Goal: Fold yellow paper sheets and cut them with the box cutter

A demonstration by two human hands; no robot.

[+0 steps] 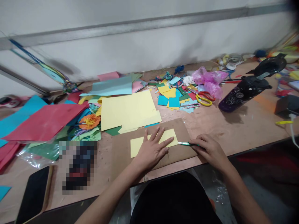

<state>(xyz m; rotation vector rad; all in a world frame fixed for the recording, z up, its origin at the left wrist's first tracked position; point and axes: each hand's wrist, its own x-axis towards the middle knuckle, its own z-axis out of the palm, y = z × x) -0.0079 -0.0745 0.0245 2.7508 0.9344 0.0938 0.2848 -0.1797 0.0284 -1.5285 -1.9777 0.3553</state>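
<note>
- Left hand (pixel 152 151) is spread flat over the yellow paper (pixel 137 145), hiding its middle
- Right hand (pixel 209 148) pinches a cutter (pixel 184 143), fingers covering part; tip's by the paper's corner, can't tell if touching
- Cardboard (pixel 181 128) under the left hand, partly covered
- Pixelated thing (pixel 80 168) left of that hand, no clue what

Both bare forearms reach in over the near edge of the desk (pixel 102 174). The left hand (pixel 150 148) lies palm down just inside that edge, its 4 fingers fanned toward the far edge, thumb angled rightward. The right hand (pixel 209 147), near the same edge, curls into a pinch pointing left.
</note>
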